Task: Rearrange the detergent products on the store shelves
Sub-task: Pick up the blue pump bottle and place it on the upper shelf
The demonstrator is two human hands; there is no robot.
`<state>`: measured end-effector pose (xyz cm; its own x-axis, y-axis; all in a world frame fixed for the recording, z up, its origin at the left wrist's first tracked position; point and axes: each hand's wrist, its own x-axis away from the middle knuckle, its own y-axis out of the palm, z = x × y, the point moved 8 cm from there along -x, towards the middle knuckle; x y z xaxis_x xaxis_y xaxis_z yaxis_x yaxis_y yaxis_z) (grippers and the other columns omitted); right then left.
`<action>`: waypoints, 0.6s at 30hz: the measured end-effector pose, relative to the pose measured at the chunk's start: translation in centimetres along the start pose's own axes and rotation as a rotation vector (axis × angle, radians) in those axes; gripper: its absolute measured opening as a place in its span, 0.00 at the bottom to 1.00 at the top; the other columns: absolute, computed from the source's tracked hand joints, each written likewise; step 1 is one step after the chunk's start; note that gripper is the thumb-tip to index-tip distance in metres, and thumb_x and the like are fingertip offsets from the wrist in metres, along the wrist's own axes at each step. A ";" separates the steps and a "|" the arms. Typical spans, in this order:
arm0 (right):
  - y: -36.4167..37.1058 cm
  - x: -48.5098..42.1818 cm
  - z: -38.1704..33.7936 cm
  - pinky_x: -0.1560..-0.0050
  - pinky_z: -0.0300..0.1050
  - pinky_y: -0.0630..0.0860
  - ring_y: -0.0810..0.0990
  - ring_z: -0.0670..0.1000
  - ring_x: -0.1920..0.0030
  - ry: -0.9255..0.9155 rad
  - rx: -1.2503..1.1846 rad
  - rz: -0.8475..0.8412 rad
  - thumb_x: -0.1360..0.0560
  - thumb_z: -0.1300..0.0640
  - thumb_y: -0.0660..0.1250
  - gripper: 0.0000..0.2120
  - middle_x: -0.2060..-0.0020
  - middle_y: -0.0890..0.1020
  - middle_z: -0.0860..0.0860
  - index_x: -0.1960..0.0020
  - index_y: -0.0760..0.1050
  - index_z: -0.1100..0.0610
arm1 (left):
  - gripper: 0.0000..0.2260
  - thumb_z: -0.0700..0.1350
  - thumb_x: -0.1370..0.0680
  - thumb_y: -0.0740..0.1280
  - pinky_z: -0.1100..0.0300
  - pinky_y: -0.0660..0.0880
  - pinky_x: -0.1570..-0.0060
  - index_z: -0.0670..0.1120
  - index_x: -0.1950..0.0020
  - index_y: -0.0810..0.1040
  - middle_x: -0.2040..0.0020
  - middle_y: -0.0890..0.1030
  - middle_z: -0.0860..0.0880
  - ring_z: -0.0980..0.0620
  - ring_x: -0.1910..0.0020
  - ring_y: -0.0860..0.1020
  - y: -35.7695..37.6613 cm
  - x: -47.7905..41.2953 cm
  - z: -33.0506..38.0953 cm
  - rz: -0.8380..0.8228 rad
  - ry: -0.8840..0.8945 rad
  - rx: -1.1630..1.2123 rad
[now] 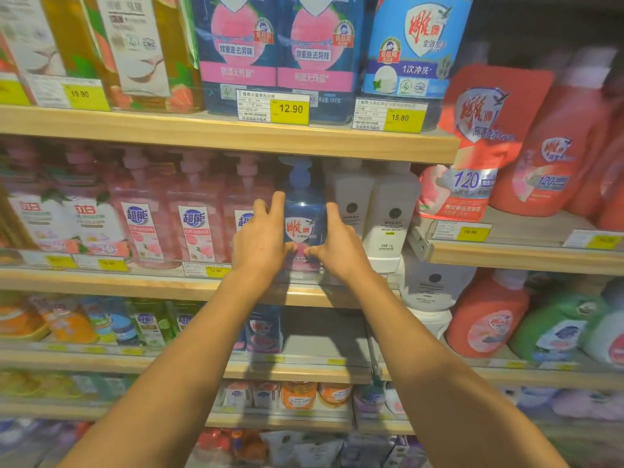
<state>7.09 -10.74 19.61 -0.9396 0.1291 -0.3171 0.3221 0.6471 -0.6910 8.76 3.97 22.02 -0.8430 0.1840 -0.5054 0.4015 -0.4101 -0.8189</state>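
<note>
A dark blue pump bottle (304,211) with a red-and-white shield label stands upright on the second wooden shelf (135,285), between pink pump bottles (197,214) on its left and white bottles (388,214) on its right. My left hand (261,243) wraps its left side and my right hand (337,246) wraps its right side. Both thumbs meet across the lower front of the bottle. Its base is hidden behind my hands.
The shelf above (236,133) carries large blue refill bottles (280,52) and yellow price tags (290,109). To the right, a lower shelf (526,255) holds red pouches (486,130) and red jugs (553,153). An empty gap (324,332) shows on the shelf below my arms.
</note>
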 end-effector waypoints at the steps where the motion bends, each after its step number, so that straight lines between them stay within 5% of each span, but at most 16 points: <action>1: -0.1 0.1 -0.2 0.56 0.54 0.80 0.82 0.58 0.53 0.013 0.030 0.005 0.30 0.57 0.80 0.31 0.47 0.84 0.52 0.40 0.61 0.47 | 0.38 0.52 0.30 0.78 0.50 0.68 0.67 0.49 0.30 0.57 0.41 0.71 0.42 0.37 0.54 0.81 -0.3 -0.2 0.2 -0.009 0.005 -0.074; 5: -0.8 0.6 -1.3 0.61 0.50 0.70 0.74 0.58 0.57 0.056 0.184 0.040 0.28 0.54 0.79 0.28 0.54 0.79 0.53 0.40 0.63 0.53 | 0.36 0.57 0.30 0.77 0.50 0.69 0.65 0.46 0.31 0.61 0.43 0.75 0.42 0.37 0.52 0.81 -1.1 -0.9 0.8 -0.054 0.010 -0.211; 10: -2.8 0.9 -2.8 0.45 0.55 0.74 0.78 0.63 0.41 0.046 0.285 0.114 0.22 0.58 0.72 0.23 0.37 0.75 0.56 0.30 0.69 0.55 | 0.30 0.60 0.27 0.73 0.52 0.67 0.63 0.45 0.34 0.65 0.43 0.78 0.43 0.37 0.49 0.81 -1.2 -1.7 1.4 -0.113 0.009 -0.272; 18: -3.2 0.0 -3.6 0.43 0.57 0.75 0.78 0.64 0.39 0.062 0.357 -0.062 0.23 0.57 0.73 0.30 0.37 0.76 0.58 0.25 0.65 0.53 | 0.27 0.63 0.28 0.72 0.54 0.67 0.62 0.45 0.41 0.71 0.48 0.82 0.44 0.39 0.50 0.82 -1.1 -2.9 1.7 -0.181 0.031 -0.288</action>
<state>5.68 -10.12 24.17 -0.9603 0.1504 -0.2351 0.2743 0.3537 -0.8942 10.10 2.37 24.87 -0.9003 0.2597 -0.3493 0.3348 -0.0995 -0.9370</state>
